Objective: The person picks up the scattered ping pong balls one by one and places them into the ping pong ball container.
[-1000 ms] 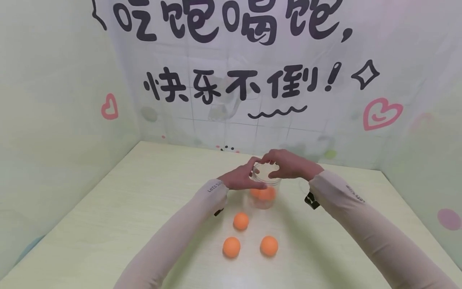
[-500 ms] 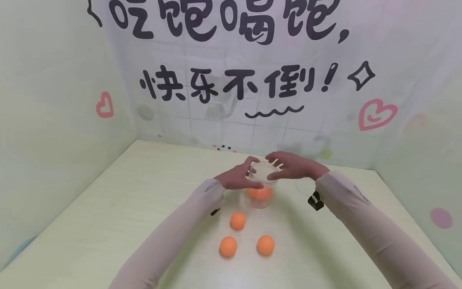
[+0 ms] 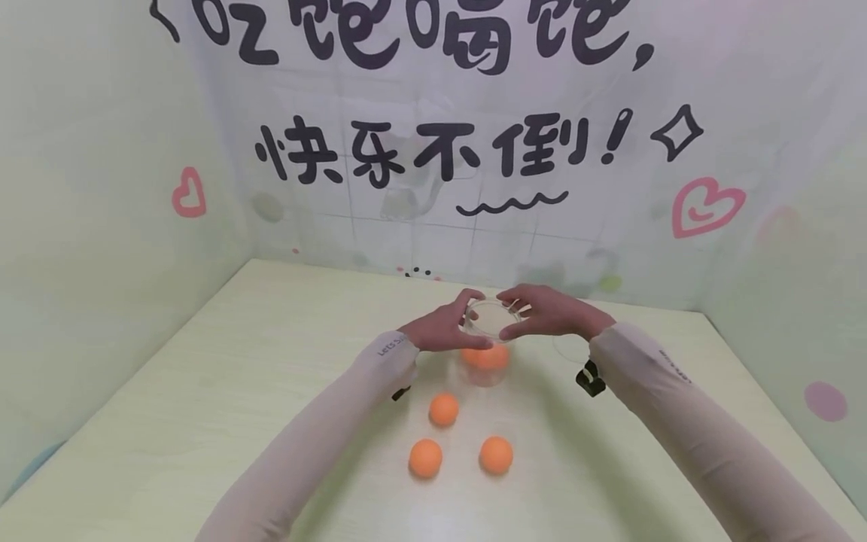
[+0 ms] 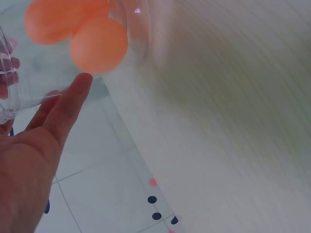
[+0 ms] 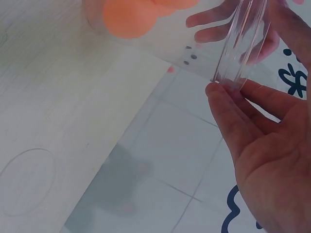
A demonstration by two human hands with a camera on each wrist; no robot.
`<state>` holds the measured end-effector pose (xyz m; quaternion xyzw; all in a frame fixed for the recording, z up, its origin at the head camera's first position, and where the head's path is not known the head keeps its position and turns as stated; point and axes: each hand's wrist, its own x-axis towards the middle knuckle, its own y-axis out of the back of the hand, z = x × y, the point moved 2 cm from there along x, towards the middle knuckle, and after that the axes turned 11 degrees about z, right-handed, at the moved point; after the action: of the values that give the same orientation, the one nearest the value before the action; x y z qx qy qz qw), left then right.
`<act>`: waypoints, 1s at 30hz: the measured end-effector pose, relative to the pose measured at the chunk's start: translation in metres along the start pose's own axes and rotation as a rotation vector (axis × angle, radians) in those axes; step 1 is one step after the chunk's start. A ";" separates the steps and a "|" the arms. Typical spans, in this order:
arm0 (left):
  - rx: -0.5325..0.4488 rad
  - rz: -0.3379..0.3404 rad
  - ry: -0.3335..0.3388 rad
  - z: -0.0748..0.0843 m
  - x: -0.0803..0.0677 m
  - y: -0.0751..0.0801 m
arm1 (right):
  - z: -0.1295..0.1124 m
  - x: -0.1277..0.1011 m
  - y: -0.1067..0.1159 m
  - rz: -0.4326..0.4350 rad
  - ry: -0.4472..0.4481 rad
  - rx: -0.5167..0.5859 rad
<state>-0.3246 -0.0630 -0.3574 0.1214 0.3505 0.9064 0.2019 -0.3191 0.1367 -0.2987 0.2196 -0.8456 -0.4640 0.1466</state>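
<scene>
A clear plastic jar [image 3: 484,376] stands on the table with several orange ping-pong balls [image 4: 98,46] inside. My left hand [image 3: 442,328] holds the jar near its top, thumb in front and fingers round the far side. In the left wrist view, one finger lies along the jar's wall. My right hand [image 3: 552,312] grips the edge of the clear round lid [image 3: 493,319] at the jar's mouth. The right wrist view shows that thumb and fingertips pinching the lid's edge from below. How tightly the lid sits cannot be told.
Three loose orange balls lie in front of the jar: one ball [image 3: 443,409] nearest it, another [image 3: 425,458] front left, a third [image 3: 496,455] front right. A faint clear ring [image 5: 52,170] shows on the table. Printed wall sheets [image 3: 325,241] stand behind and at both sides.
My right hand's fingers first opened away from the lid's edge, then closed on it again. My left hand stays on the jar. The loose balls have not moved on the table.
</scene>
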 end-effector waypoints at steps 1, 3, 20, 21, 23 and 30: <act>-0.002 0.001 0.000 0.000 0.000 0.000 | 0.000 0.000 0.000 0.003 0.000 0.002; -0.006 0.003 0.001 0.000 -0.001 0.000 | -0.001 0.001 0.000 0.008 0.002 0.006; -0.028 0.016 0.011 0.002 -0.005 0.000 | 0.011 -0.002 -0.013 0.090 0.045 0.135; -0.031 0.017 0.008 0.001 -0.005 -0.001 | 0.013 -0.003 -0.015 0.096 0.053 0.146; -0.031 0.020 0.004 0.001 -0.005 -0.001 | 0.017 -0.003 -0.019 0.107 0.070 0.156; -0.027 0.042 0.008 0.000 -0.005 -0.004 | 0.027 -0.004 -0.036 0.162 0.093 0.181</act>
<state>-0.3192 -0.0624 -0.3604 0.1222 0.3364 0.9156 0.1832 -0.3189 0.1410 -0.3435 0.1844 -0.8911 -0.3619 0.2023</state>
